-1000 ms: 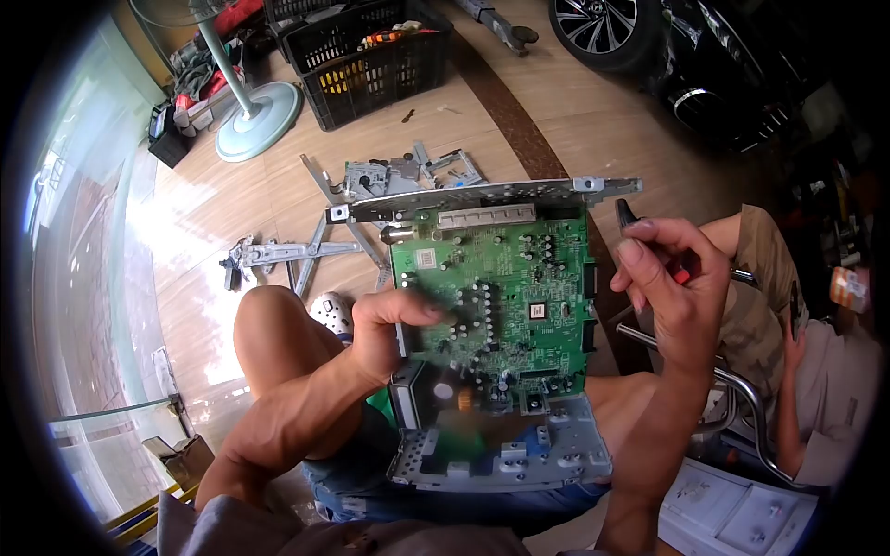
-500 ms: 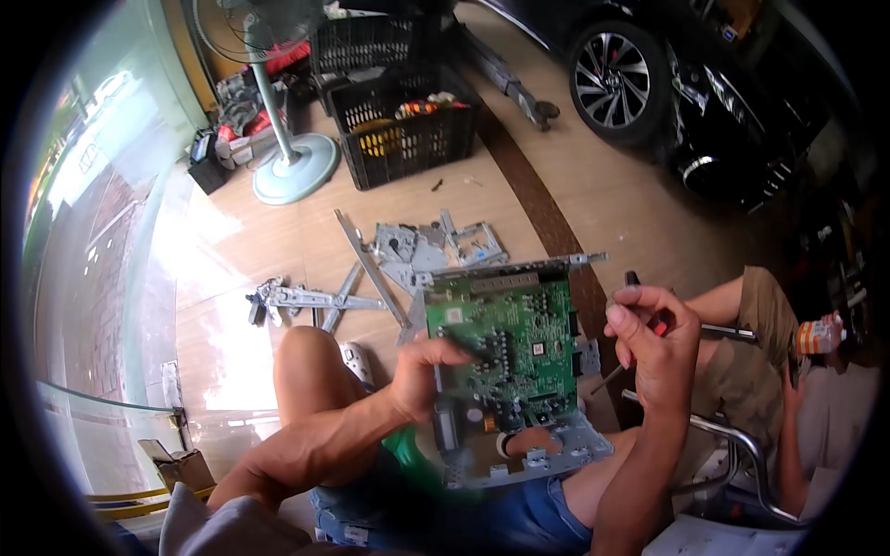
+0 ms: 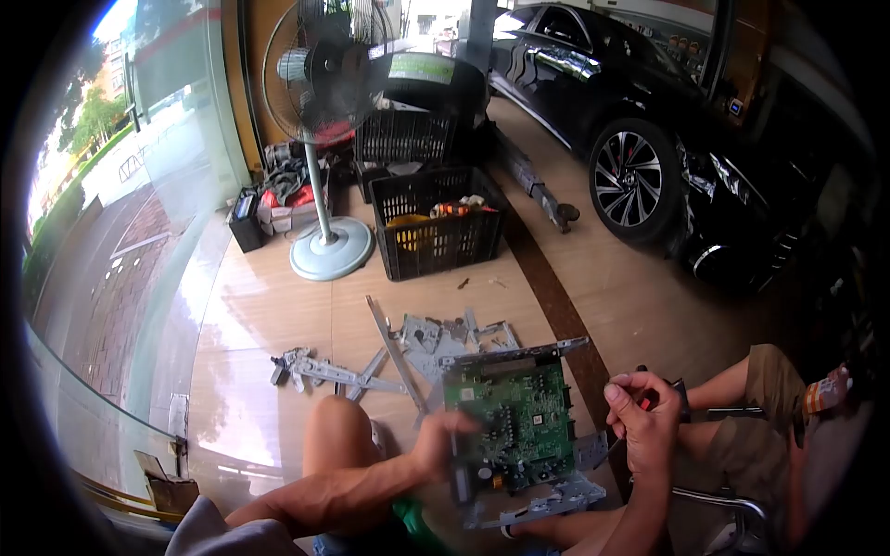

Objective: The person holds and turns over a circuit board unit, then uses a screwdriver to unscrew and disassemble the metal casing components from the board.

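My left hand [image 3: 439, 447] grips the left edge of a green circuit board [image 3: 530, 428], its thumb lying over the front. The board sits in a metal frame [image 3: 547, 500] with a bent, perforated lower flange, held tilted above my lap. To the right of the board, apart from it, my right hand [image 3: 642, 417] is closed around a screwdriver [image 3: 646, 404] with a red and black handle. Most of the tool is hidden by the fingers. Loose grey metal plates and brackets [image 3: 428, 345] lie on the floor beyond the board, with a scissor-like metal linkage [image 3: 334, 372] to their left.
A standing fan [image 3: 332, 248] and a black plastic crate [image 3: 436, 243] stand ahead. Behind the crate is a tyre [image 3: 422, 82]. A black car [image 3: 636, 181] fills the far right. Close on my right sits another person [image 3: 732, 431], near an orange-labelled container [image 3: 825, 393].
My view has tilted upward, so the floor items, board and both hands appear lower. My left hand still holds the board, and my right still holds the screwdriver.
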`<state>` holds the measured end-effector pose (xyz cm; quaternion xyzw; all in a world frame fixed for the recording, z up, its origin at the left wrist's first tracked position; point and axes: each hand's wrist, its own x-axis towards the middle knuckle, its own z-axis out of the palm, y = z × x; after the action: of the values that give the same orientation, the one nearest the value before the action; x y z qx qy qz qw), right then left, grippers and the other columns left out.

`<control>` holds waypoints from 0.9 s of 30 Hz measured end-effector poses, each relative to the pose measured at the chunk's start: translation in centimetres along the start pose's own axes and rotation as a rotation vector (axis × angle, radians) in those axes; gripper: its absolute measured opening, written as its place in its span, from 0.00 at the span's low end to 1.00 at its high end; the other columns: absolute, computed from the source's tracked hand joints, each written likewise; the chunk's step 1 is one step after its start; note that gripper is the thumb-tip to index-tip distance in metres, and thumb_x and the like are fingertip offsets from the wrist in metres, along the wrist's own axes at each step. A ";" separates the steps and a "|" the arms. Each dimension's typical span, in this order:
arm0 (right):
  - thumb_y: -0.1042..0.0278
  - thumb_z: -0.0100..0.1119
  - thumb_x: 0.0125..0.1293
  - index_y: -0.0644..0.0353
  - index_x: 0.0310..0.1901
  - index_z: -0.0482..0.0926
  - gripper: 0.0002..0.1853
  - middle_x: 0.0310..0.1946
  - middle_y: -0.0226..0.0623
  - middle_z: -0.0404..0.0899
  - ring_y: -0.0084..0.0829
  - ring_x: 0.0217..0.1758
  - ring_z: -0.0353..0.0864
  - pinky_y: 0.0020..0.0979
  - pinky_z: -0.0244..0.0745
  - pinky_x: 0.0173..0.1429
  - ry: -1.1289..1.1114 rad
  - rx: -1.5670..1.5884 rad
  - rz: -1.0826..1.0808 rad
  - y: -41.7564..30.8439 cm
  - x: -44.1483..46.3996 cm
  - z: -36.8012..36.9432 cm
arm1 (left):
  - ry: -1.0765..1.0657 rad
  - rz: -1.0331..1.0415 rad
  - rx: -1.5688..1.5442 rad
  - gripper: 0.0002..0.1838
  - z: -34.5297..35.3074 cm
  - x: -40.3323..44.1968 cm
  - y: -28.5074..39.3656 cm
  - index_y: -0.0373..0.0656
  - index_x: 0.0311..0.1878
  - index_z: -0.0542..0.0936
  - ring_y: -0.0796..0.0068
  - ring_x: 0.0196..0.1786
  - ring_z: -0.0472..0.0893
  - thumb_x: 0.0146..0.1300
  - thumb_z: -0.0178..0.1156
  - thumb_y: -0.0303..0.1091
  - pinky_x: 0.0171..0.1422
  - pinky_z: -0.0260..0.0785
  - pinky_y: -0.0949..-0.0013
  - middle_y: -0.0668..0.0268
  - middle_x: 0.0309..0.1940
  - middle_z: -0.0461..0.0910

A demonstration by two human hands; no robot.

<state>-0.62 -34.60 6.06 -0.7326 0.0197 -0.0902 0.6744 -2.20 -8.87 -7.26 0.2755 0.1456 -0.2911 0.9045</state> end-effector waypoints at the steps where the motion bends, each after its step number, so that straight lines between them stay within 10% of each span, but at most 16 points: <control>1: 0.75 0.70 0.63 0.65 0.38 0.80 0.07 0.25 0.29 0.78 0.16 0.20 0.73 0.18 0.62 0.18 0.002 0.003 -0.001 -0.1 0.1 0.0 | -0.015 0.006 -0.002 0.21 0.6 -0.2 0.3 0.34 0.52 0.80 0.64 0.39 0.84 0.56 0.57 0.34 0.45 0.80 0.59 0.58 0.40 0.82; 27: 0.71 0.68 0.65 0.68 0.41 0.80 0.09 0.25 0.33 0.80 0.16 0.21 0.73 0.19 0.62 0.20 0.115 0.119 -0.066 -1.2 -0.1 -1.0 | -0.157 0.138 -0.046 0.30 0.4 -2.8 1.2 0.32 0.61 0.74 0.55 0.49 0.85 0.52 0.55 0.34 0.55 0.80 0.52 0.52 0.49 0.82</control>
<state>-0.97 -35.42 7.29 -0.6849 0.0290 -0.1553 0.7113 -3.66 -7.08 -5.25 0.2402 0.0616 -0.2454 0.9372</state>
